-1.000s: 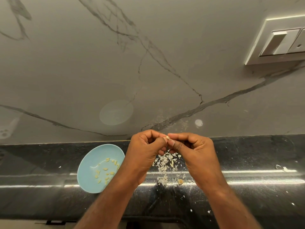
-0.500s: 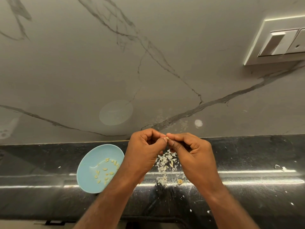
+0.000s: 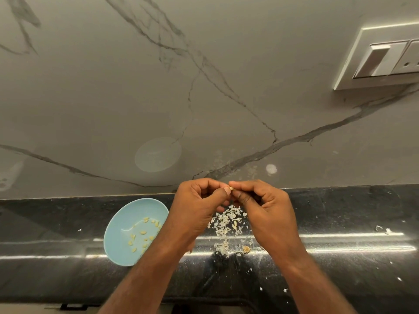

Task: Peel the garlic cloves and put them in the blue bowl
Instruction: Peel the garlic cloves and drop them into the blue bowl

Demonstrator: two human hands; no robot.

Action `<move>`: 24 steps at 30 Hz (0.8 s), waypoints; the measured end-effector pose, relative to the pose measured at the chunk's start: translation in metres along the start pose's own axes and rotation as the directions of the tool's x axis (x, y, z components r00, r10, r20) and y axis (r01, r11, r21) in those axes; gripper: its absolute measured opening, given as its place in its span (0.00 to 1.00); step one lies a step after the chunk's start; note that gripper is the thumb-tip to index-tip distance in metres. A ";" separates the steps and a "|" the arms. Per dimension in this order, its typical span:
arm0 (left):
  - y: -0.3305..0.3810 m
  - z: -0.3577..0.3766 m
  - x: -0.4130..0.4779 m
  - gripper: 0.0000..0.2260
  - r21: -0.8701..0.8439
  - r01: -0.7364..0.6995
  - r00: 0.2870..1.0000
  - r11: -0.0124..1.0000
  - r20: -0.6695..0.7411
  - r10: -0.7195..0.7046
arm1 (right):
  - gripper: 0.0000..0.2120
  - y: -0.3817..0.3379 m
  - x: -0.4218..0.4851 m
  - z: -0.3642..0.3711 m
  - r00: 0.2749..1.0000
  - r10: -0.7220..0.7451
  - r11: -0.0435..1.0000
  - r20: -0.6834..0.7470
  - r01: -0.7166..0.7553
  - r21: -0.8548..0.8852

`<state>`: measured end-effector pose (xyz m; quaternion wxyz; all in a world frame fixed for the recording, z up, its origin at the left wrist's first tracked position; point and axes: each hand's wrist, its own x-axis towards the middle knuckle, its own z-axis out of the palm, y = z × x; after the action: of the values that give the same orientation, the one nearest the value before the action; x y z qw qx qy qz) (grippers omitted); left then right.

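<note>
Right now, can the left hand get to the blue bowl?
Probably yes. The blue bowl sits on the counter just beside the left hand at its wrist, with nothing between them. One catch: the left hand and right hand both pinch the garlic clove, so one must let go first.
</note>
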<state>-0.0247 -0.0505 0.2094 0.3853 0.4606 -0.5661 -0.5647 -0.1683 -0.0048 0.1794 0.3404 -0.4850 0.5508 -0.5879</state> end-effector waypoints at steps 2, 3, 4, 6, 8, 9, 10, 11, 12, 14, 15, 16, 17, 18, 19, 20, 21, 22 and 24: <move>0.000 -0.001 0.000 0.03 0.023 -0.018 1.000 1.000 0.006 0.018 | 0.11 0.000 0.001 0.000 1.000 -0.030 0.999 0.000 0.030 -0.036; 0.001 -0.001 -0.001 0.03 0.037 -0.029 1.000 0.999 0.008 0.029 | 0.11 -0.001 0.001 0.000 0.999 -0.048 0.997 0.003 0.048 -0.056; 0.001 -0.001 -0.001 0.04 0.052 -0.042 0.999 0.998 0.009 0.042 | 0.11 -0.001 0.001 -0.001 0.998 -0.062 0.996 0.007 0.062 -0.071; 0.002 -0.001 -0.001 0.05 0.077 -0.072 0.997 0.994 0.010 0.072 | 0.11 -0.001 0.001 -0.001 0.997 -0.072 0.994 0.014 0.073 -0.081; 0.002 0.001 -0.002 0.05 0.092 -0.103 0.995 0.990 0.006 0.103 | 0.11 -0.002 0.000 -0.001 0.998 -0.056 0.996 0.016 0.057 -0.065; 0.002 0.002 -0.002 0.05 0.105 -0.118 0.993 0.988 -0.001 0.118 | 0.10 -0.003 -0.001 0.000 0.999 -0.039 0.998 0.014 0.040 -0.042; 0.002 0.003 -0.002 0.05 0.119 -0.131 0.991 0.984 -0.008 0.132 | 0.11 -0.004 -0.001 0.000 1.000 -0.016 1.000 0.014 0.017 -0.009; 0.001 0.004 -0.002 0.05 0.130 -0.138 0.990 0.982 -0.014 0.141 | 0.11 -0.005 -0.002 0.000 1.000 0.010 1.000 0.016 -0.011 0.029; 0.001 0.005 -0.002 0.05 0.129 -0.139 0.990 0.982 -0.020 0.142 | 0.12 -0.005 -0.002 0.001 0.999 0.039 0.997 0.020 -0.040 0.067; 0.000 0.006 -0.001 0.04 0.108 -0.131 0.990 0.985 -0.030 0.135 | 0.12 -0.006 -0.002 0.001 0.995 0.090 0.987 0.031 -0.093 0.127; -0.001 0.007 -0.001 0.04 0.104 -0.129 0.990 0.986 -0.036 0.133 | 0.12 -0.006 -0.002 0.001 0.994 0.107 0.983 0.037 -0.111 0.146; -0.001 0.007 -0.001 0.03 0.106 -0.131 0.990 0.986 -0.042 0.136 | 0.11 -0.006 -0.002 0.000 0.992 0.119 0.979 0.044 -0.124 0.160; -0.001 0.008 -0.002 0.03 0.111 -0.136 0.989 0.984 -0.045 0.142 | 0.10 -0.007 -0.002 0.000 0.991 0.127 0.976 0.050 -0.133 0.174; -0.001 0.009 -0.002 0.03 0.116 -0.144 0.988 0.983 -0.044 0.150 | 0.10 -0.007 -0.002 0.000 0.990 0.133 0.972 0.054 -0.141 0.189; -0.001 0.009 -0.003 0.02 0.123 -0.153 0.986 0.981 -0.042 0.159 | 0.09 -0.007 -0.002 0.000 0.989 0.139 0.968 0.057 -0.148 0.201; -0.001 0.010 -0.002 0.02 0.135 -0.161 0.985 0.978 -0.043 0.168 | 0.09 -0.007 -0.003 0.000 0.988 0.143 0.967 0.059 -0.152 0.207; -0.002 0.009 -0.002 0.02 0.149 -0.168 0.983 0.974 -0.043 0.176 | 0.09 -0.007 -0.003 0.000 0.988 0.144 0.966 0.063 -0.154 0.206; -0.003 0.009 -0.002 0.02 0.163 -0.172 0.982 0.971 -0.044 0.182 | 0.08 -0.007 -0.002 0.000 0.987 0.146 0.966 0.068 -0.157 0.207; -0.005 0.008 -0.002 0.03 0.204 -0.179 0.980 0.962 -0.050 0.193 | 0.07 -0.006 -0.002 0.001 0.985 0.161 0.956 0.068 -0.173 0.235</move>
<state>-0.0313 -0.0457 0.2045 0.4080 0.4609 -0.6468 -0.4503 -0.1657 -0.0025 0.1844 0.4579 -0.4058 0.5063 -0.6076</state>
